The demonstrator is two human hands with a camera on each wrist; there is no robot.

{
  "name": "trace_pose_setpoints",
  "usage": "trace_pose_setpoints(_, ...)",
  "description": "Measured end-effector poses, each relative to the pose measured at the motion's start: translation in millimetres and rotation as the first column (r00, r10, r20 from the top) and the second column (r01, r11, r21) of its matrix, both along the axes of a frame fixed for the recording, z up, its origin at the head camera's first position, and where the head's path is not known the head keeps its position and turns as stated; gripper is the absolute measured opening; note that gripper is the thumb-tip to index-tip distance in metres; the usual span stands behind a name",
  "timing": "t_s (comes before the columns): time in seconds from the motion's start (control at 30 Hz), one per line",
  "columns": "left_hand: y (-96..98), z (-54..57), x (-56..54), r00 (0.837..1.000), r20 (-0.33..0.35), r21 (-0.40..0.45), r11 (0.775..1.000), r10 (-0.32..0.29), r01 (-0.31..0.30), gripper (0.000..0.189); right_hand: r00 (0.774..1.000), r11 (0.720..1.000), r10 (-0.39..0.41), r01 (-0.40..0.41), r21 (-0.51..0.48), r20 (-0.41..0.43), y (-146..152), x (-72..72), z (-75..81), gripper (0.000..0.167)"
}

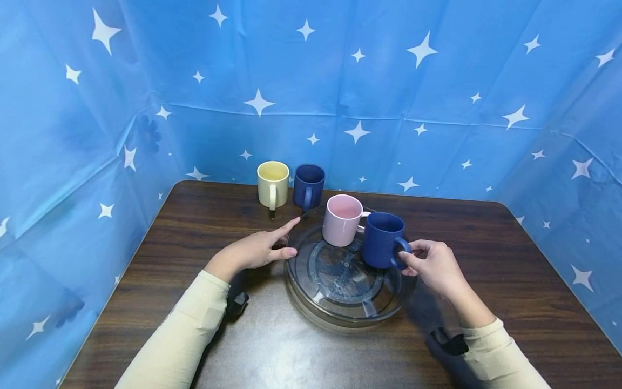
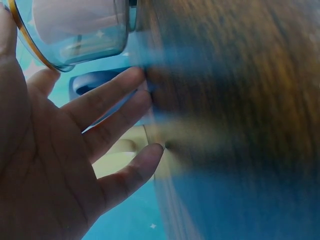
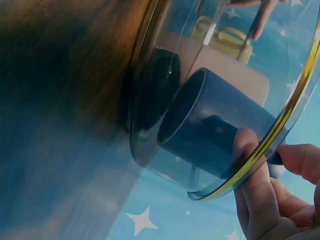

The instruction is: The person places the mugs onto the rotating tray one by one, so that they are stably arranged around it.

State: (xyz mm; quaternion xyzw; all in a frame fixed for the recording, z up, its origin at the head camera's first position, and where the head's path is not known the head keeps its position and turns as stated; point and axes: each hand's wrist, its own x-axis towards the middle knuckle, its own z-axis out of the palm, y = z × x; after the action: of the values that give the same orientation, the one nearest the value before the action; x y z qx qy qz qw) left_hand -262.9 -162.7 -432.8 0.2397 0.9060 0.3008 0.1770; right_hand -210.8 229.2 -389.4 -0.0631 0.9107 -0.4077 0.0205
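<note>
A round see-through tray (image 1: 328, 289) with a raised rim stands on the table. Inside it, a pink mug (image 1: 340, 226) is upright toward the back, beside a dark blue mug (image 1: 381, 242) at its right. My right hand (image 1: 434, 266) pinches that blue mug's handle between thumb and fingers; whether the mug's base touches the tray, I cannot tell. At the tray's left edge my left hand (image 1: 257, 249) rests its thumb and index finger on the rim. Its other fingers spread out loosely in the left wrist view, holding nothing.
Behind the tray, a pale yellow mug (image 1: 264, 193) and a second dark blue mug (image 1: 316, 186) stand side by side near the back edge of the brown wooden table (image 1: 486, 237). A blue curtain (image 1: 379, 86) with white stars surrounds the table's back and sides.
</note>
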Motion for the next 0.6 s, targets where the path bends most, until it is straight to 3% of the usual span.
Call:
trace_pose_setpoints(0.37, 0.0, -0.4, 0.1, 1.000, 0.000, 0.014, 1.000, 0.004, -0.004, 0.084, 0.994, 0.995, 0.096, -0.097, 0.021, 0.060, -14.5, 4.3, -5.4, 0.017)
trace_pose_setpoints(0.6, -0.9, -0.3, 0.4, 1.000, -0.006, 0.014, 1.000, 0.001, -0.001, 0.084, 0.994, 0.992, 0.100, -0.102, 0.070, 0.033, -25.1, 4.4, -12.2, 0.019)
